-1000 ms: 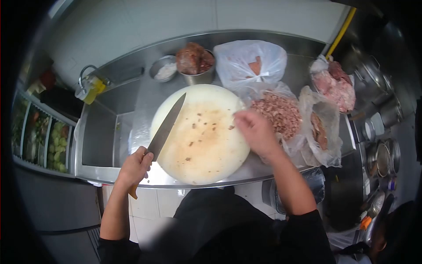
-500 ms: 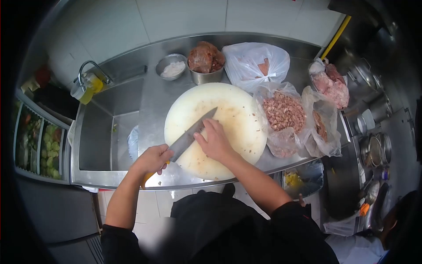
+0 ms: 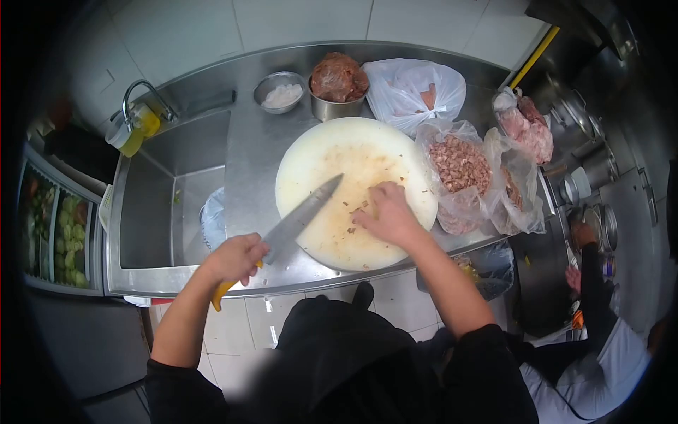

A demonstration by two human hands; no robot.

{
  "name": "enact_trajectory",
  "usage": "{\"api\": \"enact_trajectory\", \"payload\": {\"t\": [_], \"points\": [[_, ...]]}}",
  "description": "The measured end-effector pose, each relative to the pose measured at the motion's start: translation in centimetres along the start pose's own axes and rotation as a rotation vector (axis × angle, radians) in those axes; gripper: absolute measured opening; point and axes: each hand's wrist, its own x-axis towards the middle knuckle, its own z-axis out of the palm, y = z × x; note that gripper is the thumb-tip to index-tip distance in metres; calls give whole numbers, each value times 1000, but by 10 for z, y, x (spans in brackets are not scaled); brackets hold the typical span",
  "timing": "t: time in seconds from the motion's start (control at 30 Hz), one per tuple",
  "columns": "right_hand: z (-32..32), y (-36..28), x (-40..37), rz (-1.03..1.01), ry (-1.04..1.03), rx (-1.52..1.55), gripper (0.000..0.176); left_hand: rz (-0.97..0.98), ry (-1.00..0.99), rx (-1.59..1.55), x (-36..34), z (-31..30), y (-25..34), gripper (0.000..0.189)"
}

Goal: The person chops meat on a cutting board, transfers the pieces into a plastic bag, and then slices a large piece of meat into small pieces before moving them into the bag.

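My left hand (image 3: 236,261) is closed around the yellow handle of a large kitchen knife (image 3: 302,220). The broad blade slants up and right over the left part of a round white cutting board (image 3: 304,162), its tip near the middle. On the board's right side, my right hand (image 3: 390,218) rests with thumb and fingers apart, holding nothing that I can see. Small brown meat scraps (image 3: 352,230) lie beside its thumb and fingertips. Right of the board, an open plastic bag holds diced meat (image 3: 460,164).
A steel sink (image 3: 152,212) lies left. Behind the board stand a bowl with white contents (image 3: 281,95), a pot of dark meat (image 3: 339,79) and a tied white bag (image 3: 406,92). More bagged meat (image 3: 526,131) sits right. A co-worker's arm (image 3: 597,283) reaches in at far right.
My right hand has left the knife blade and moved right onto the board. The knife has shifted slightly left and down with my left hand. A co-worker's arms have come into view at right.
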Motion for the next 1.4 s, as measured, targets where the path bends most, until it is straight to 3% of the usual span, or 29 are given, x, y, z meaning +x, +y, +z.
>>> {"api": "enact_trajectory", "payload": {"t": [0.03,0.13,0.43,0.57,0.7,0.77,0.87,0.97,1.07,1.17,1.2,1.3,1.4], "points": [[-2,-13,-6,-57,-1,36,46,13,-28,-5,-1,6,2,38],[-12,-37,-17,33,-157,92,52,39,-107,13,-9,26,14,40],[24,-25,-41,212,216,442,21,69,-204,5,-21,72,27,40],[-14,-7,-34,247,385,400,17,145,-185,18,-25,69,75,38],[-88,47,-6,287,528,307,18,259,-155,-37,-11,71,135,37],[-111,93,9,294,583,109,22,254,-101,-52,-5,71,157,36],[-132,162,13,13,439,-253,25,209,51,-107,7,70,156,32],[-182,178,7,313,398,96,26,146,200,-165,12,69,136,28],[-220,254,-11,487,463,312,23,77,371,-215,25,79,106,25],[-253,322,-31,593,337,248,17,-8,455,-174,36,95,106,23],[-262,333,-37,643,174,294,22,-40,481,-147,38,100,110,23],[-254,354,-43,675,-195,-144,30,-53,545,-54,52,117,116,22],[-229,363,-54,733,-383,-310,43,-92,578,49,58,118,121,21]]}}
